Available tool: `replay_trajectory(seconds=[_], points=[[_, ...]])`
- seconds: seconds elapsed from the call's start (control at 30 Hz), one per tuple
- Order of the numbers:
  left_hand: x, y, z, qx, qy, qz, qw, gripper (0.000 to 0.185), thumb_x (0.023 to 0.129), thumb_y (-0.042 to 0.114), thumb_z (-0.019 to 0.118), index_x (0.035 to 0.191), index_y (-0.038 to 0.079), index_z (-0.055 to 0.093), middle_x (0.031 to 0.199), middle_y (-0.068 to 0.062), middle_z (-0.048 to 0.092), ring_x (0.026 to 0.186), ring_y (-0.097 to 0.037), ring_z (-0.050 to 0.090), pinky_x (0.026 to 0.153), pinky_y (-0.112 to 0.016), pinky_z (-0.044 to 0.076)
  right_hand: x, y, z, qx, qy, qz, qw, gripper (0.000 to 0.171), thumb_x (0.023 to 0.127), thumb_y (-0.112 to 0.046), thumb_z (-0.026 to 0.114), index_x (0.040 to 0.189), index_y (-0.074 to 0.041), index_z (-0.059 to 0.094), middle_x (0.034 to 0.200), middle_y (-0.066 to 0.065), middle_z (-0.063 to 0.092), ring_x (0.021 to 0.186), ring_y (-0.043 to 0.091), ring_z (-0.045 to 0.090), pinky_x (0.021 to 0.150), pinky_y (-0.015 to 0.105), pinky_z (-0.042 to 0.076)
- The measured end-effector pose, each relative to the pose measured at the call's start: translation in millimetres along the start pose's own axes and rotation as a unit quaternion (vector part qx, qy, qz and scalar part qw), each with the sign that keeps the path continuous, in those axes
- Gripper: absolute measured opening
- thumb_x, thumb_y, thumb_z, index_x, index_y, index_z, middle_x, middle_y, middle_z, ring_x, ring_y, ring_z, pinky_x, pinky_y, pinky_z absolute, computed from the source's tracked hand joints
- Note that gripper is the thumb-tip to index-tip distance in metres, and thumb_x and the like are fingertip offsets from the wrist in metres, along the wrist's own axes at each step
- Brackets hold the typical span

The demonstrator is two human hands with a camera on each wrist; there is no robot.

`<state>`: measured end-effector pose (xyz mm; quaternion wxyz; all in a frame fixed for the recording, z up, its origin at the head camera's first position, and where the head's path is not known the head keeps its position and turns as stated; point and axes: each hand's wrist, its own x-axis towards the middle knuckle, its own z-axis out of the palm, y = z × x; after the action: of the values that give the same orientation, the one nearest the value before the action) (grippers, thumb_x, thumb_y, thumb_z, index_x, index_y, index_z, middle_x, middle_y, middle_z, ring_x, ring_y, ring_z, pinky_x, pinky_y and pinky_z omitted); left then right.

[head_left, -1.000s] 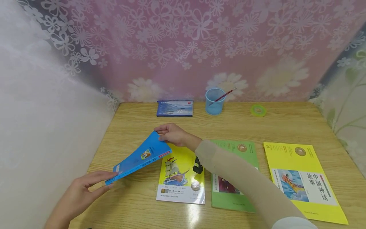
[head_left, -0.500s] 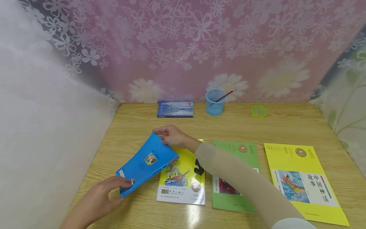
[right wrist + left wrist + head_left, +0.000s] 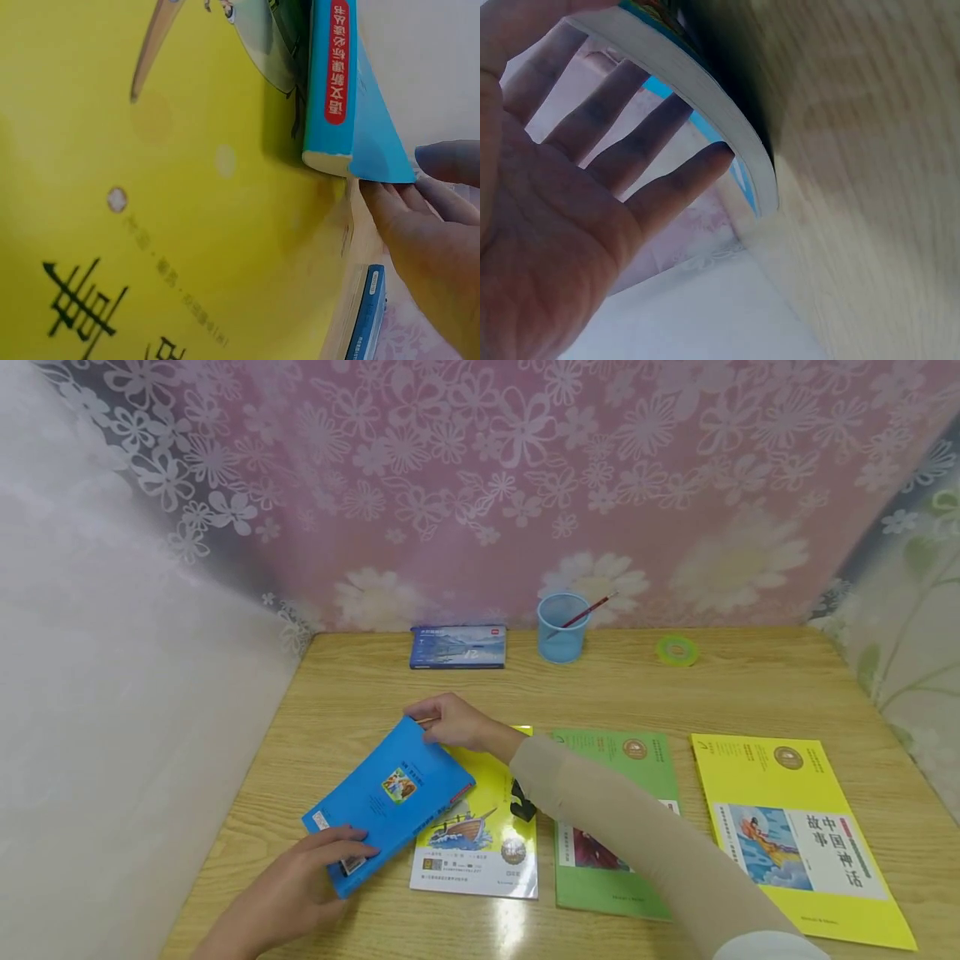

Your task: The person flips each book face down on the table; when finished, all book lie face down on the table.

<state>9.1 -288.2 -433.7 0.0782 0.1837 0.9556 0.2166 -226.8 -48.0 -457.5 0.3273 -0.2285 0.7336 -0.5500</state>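
The yellow book (image 3: 797,835) reads 中国神话故事; the blue box (image 3: 457,647) shows 12.

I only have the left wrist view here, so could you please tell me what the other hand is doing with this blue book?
Observer: The right hand pinches the far corner of the blue book; the right wrist view shows its cover between thumb and fingers.
Operator: Thank you. Does the book lie on bare table?
Observer: Partly. Its right edge overlaps a yellow book with a ship picture lying flat on the table.
Operator: And where does my left hand sit on it?
Observer: From the head view, the left hand has its grip on the near corner, thumb on top of the cover.
Operator: Anything else nearby?
Observer: A green book and another yellow book lie to the right.
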Motion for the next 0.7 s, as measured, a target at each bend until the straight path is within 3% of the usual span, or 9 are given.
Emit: replay_trajectory(seconds=[0.23,0.43,0.57,0.7], points=[[1.2,1.4,13.2,0.054,-0.001,-0.025,0.9982,0.076,0.073,0.028,0.096,0.142,0.035,0.064,0.150,-0.008,0.057,0.136,-0.038,0.058,0.102,-0.059,0.057,1,1,6,-0.066,0.004,0.000,0.998,0.055,0.103,-0.005,0.061,0.156,-0.001,0.047,0.159,0.014,0.054,0.146,0.032,0.055,0.120,0.045,0.047],[1.9,5.1,18.7,0.068,-0.015,-0.039,0.9968,0.086,0.072,0.030,0.097,0.149,0.033,0.058,0.155,-0.011,0.052,0.142,-0.040,0.051,0.107,-0.065,0.051,-1,0,8,-0.084,-0.012,-0.017,0.996,0.057,0.105,-0.011,0.060,0.158,0.001,0.043,0.163,0.017,0.047,0.150,0.033,0.049,0.123,0.044,0.044],[3.5,8.7,14.8,0.058,-0.033,-0.042,0.9969,0.086,0.073,0.030,0.097,0.149,0.031,0.058,0.157,-0.015,0.050,0.142,-0.044,0.049,0.106,-0.070,0.050,-4,-2,7,-0.092,-0.022,-0.017,0.995,0.055,0.106,-0.013,0.060,0.158,-0.001,0.044,0.165,0.014,0.046,0.154,0.033,0.044,0.125,0.042,0.042],[6.3,11.5,9.1,0.052,-0.030,-0.049,0.9970,0.072,0.076,0.033,0.095,0.142,0.030,0.065,0.153,-0.014,0.055,0.140,-0.045,0.052,0.106,-0.071,0.048,-8,-6,5,-0.090,-0.025,-0.017,0.996,0.051,0.107,-0.015,0.060,0.156,-0.003,0.049,0.163,0.012,0.049,0.155,0.032,0.043,0.125,0.044,0.041]])
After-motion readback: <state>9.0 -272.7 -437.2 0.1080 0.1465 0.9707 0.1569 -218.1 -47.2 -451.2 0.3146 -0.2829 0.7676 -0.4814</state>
